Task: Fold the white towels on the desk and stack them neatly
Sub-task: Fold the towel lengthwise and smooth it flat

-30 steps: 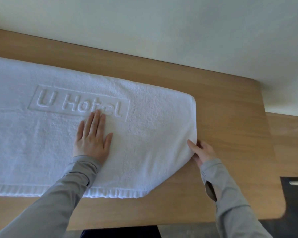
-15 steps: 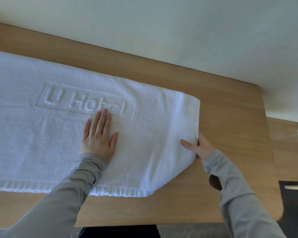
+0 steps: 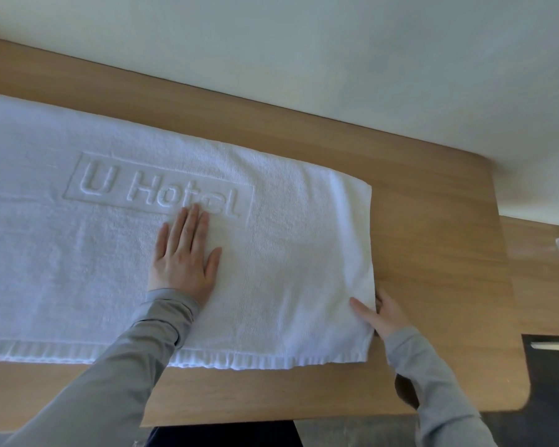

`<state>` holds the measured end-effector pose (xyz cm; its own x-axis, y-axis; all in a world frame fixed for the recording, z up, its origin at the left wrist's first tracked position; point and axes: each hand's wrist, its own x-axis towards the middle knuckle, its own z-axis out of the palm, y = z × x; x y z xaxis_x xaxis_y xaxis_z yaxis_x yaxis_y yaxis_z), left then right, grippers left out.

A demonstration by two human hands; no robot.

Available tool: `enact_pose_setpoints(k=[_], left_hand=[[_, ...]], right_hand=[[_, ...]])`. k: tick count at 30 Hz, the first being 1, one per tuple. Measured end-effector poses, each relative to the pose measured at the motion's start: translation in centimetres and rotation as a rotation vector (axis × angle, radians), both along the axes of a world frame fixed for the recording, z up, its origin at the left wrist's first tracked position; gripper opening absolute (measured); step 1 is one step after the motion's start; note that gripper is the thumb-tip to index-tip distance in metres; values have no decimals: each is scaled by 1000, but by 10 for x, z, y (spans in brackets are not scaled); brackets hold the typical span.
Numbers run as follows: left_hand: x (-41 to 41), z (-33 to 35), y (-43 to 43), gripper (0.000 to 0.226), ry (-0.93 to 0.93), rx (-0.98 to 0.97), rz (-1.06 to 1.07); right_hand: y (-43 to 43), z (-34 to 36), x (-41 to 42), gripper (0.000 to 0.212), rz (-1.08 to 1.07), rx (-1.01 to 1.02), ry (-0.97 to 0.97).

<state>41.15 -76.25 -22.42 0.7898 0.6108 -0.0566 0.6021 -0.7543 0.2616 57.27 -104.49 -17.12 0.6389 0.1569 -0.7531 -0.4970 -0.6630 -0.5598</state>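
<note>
We see the white towel point(image 3: 288, 253) lying flat on the wooden desk point(image 3: 433, 237), running from 9 o'clock past centre, w/ its hemmed edge twd 6 o'clock. The embossed "U Hotel" logo point(image 3: 158, 191) sits at approx 10 o'clock. The left hand point(image 3: 184, 256) is near centre, palm down, fingers straight and together, pressing the towel, fingertips touching the logo's lower border. At 4 o'clock the right hand point(image 3: 381, 314) pinches the towel's right edge near its near corner: thumb on top, fingers tucked under. Both arms wear grey sleeves point(image 3: 433, 382).
</note>
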Motion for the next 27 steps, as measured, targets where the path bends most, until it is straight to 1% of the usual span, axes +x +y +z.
enact_pose_setpoints(k=[2,4,6,9,11,13,14,16,17,18,19,20,22,23,25,27], left_hand=[[0,0,0,65,-4,-2,3],[1,0,0,65,-5,-4,2],[1,-1,0,65,-4,4,1],[0,-1,0,66,-15,1,-2],[0,-1,0,66,-24,0,-3],[0,-1,-1,65,-22,9,-3],[1,-1,-1,65,-23,15,-2],[0,-2,-2,65,-18,22,-3],[0,-3,-1,65,-15,25,-5],[0,-4,-1,65,-13,31,-6],[0,-4,-1,64,-12,37,-6],[0,-5,-1,64,-12,41,-7],[0,-7,0,64,-15,42,-8],[-1,-8,0,64,-16,45,-10],[-1,-9,1,63,-23,49,-17],[-2,-10,1,63,-29,49,-22]], right_hand=[[-13,-4,-14,53,-54,68,11],[-22,-7,-25,53,-49,56,-4],[-29,-12,-33,46,-33,8,-38],[-36,-20,-39,27,-35,-68,-141],[-37,-23,-43,24,1,-137,-193],[-31,-21,-51,29,74,-221,-269],[-25,-18,-55,36,128,-300,-388],[-6,-11,-63,46,213,-442,-750],[11,-8,-70,49,226,-427,-923],[33,-4,-78,52,249,-365,-1026],[58,-5,-87,51,316,-280,-1081],[84,-8,-96,50,417,-206,-1099],[131,-19,-115,51,651,-155,-1074],[147,-24,-121,52,752,-169,-1059],[160,-35,-121,53,891,-214,-1022],[147,-44,-107,55,981,-263,-1009]])
